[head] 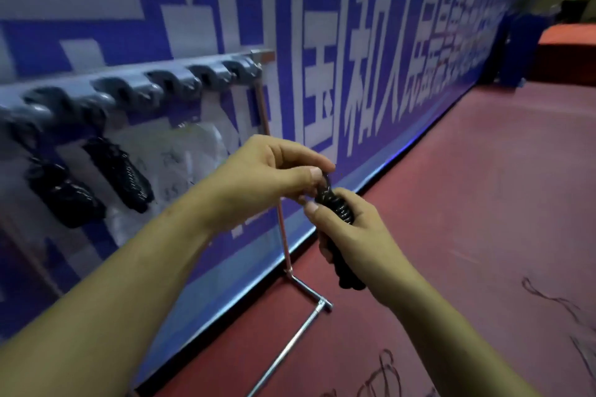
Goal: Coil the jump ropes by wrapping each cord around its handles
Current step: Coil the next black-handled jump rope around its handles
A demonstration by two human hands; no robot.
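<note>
At far left, two black jump ropes already coiled into tight bundles (66,198) hang from a grey rail with moulded grey hooks (129,90). The second bundle (119,174) hangs just beside the first. Crumpled clear plastic bags (187,164) hang behind and to the right of them. The rail ends at a thin silver metal post (282,226), which runs down to an angled tubular foot (290,345) lying on the floor. Behind the rack stretches a long blue banner with large white characters (371,74).

In front of the post, the left hand (258,177) reaches in from the lower left, its thumb and curled fingers pinching the top end of the cord at the upper tip of a black jump rope wound around its handles (333,206). This bundle stands nearly upright in mid-air at the centre of the view. The right hand (351,229) grips the bundle around its middle, thumb pressed on the wound turns and fingers wrapped behind, so that the dark lower ends of the handles (346,274) stick out below the palm.

To the right lies dark red sports flooring (483,203), with thin loose cords (548,296) scattered on it near the right edge.
</note>
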